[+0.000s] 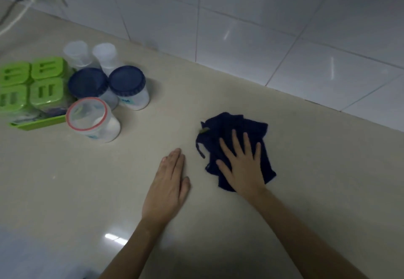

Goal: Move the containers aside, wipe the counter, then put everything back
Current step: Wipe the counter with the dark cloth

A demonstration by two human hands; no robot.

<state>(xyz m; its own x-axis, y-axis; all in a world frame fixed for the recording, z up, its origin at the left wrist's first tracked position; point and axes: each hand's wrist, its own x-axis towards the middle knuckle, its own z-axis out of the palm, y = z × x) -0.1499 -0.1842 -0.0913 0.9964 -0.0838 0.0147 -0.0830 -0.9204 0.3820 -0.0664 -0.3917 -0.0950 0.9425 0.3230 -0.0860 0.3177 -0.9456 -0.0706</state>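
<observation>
A dark blue cloth [229, 125] lies crumpled on the beige counter [317, 180] right of centre. My right hand [242, 165] presses flat on it with fingers spread. My left hand [169, 182] rests flat on the bare counter just left of the cloth, fingers together, holding nothing. The containers stand grouped at the left: two jars with dark blue lids [88, 82] [127, 81], a clear jar with a red-rimmed lid [87, 113], two clear plastic jars [76, 52] [105, 54] behind, and green-lidded boxes [47, 82] in a green tray [41, 123].
A white tiled wall [262, 27] runs along the back of the counter, slanting from upper left to right. A cable [13, 23] lies at the far left near the wall. Bare counter stretches in front of me and to the right of the cloth.
</observation>
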